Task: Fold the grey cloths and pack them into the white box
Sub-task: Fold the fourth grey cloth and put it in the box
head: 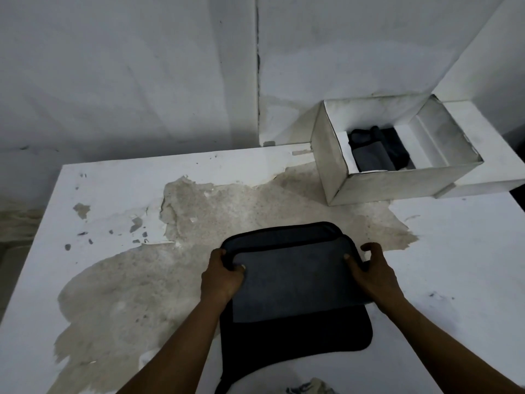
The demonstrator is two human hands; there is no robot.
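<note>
A grey cloth [295, 282] lies on the near middle of the white table [113, 189], close to the person and partly over the table's front edge. It has rounded corners and a dark bound rim. Its upper layer is a lighter, slate-grey panel doubled over a much darker, almost black layer, which shows as a band along the far side and as a broad flap at the near side. The left hand [221, 277] grips the left edge of the lighter panel, thumb on top and fingers curled round the rim. The right hand [372, 274] pinches the right edge in the same way, thumb pressed on the fabric, with one finger lifted and hooked above the cloth. The two hands hold opposite sides near the far corners of the panel. Under and around the cloth the table's white coating is peeled away in a large worn patch [199, 223] of bare, speckled grey-beige. Well apart, at the table's far right corner, the white box [397, 183] stands open, with dark folded cloths [372, 159] lying at its bottom.
</note>
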